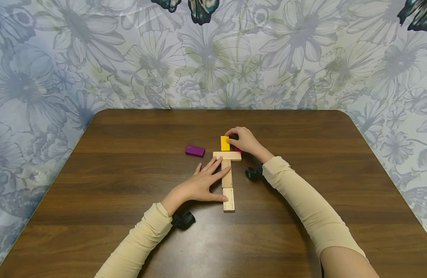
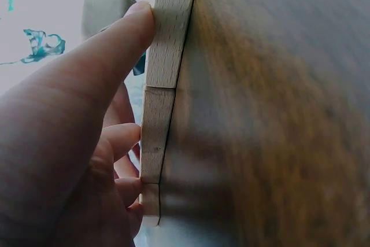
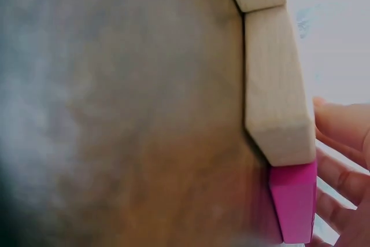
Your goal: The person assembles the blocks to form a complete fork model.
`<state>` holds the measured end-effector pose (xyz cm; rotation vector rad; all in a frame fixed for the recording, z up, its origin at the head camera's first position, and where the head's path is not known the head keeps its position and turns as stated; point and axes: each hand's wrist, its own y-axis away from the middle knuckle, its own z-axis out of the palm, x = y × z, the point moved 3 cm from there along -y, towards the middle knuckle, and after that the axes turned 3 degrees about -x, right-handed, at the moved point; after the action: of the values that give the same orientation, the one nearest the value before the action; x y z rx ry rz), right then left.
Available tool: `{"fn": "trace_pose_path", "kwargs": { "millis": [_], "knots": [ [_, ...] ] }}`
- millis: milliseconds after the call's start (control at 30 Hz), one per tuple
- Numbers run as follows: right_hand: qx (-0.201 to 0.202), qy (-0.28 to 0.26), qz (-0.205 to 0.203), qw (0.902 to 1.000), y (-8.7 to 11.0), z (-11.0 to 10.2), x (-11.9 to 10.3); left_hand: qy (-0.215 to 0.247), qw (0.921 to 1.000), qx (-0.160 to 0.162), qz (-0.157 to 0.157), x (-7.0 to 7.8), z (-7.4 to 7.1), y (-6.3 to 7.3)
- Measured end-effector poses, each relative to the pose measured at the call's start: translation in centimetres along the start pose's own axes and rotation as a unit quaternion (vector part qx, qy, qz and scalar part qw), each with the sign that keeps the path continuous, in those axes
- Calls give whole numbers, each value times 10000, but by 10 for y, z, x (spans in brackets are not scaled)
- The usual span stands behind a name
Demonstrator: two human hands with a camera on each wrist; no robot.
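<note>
Two plain wooden blocks lie end to end in a column, a middle block point(image 1: 227, 180) and a near block point(image 1: 228, 205), with a plain wooden crosspiece point(image 1: 235, 156) across the far end. My left hand point(image 1: 198, 185) spreads over them from the left, its fingertips on the crosspiece and middle block and its thumb touching the near block. Beyond the crosspiece is a yellow block point(image 1: 224, 144); my right hand point(image 1: 246, 141) pinches it with thumb and forefinger at its far right corner. Partly covered by that hand, a pink block point(image 3: 293, 203) sits against the crosspiece's far side.
A purple block point(image 1: 194, 151) lies apart, left of the yellow one. All of it stands on a brown wooden table point(image 1: 112, 173), whose far edge meets a flower-patterned cloth point(image 1: 213, 69). Black wrist cameras hang below the left wrist point(image 1: 183, 221) and right wrist point(image 1: 253, 173).
</note>
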<state>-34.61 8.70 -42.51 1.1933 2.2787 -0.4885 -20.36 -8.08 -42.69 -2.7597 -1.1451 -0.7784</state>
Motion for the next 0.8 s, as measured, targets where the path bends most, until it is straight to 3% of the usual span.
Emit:
{"fn": "trace_pose_path", "kwargs": {
  "millis": [400,500,667,800],
  "knots": [
    [18,74,-171,9998,11,-2,0,-10,10000,-32,-10,1,1,1],
    [223,-60,-236,9995,27,-5,-5,16,10000,-37,-16,1,2,0],
    [520,-153,-697,9961,66,-4,-17,19,10000,13,-27,1,1,1],
    [239,-162,-988,9947,95,6,-28,-28,10000,52,-50,1,0,3]
  ]
}}
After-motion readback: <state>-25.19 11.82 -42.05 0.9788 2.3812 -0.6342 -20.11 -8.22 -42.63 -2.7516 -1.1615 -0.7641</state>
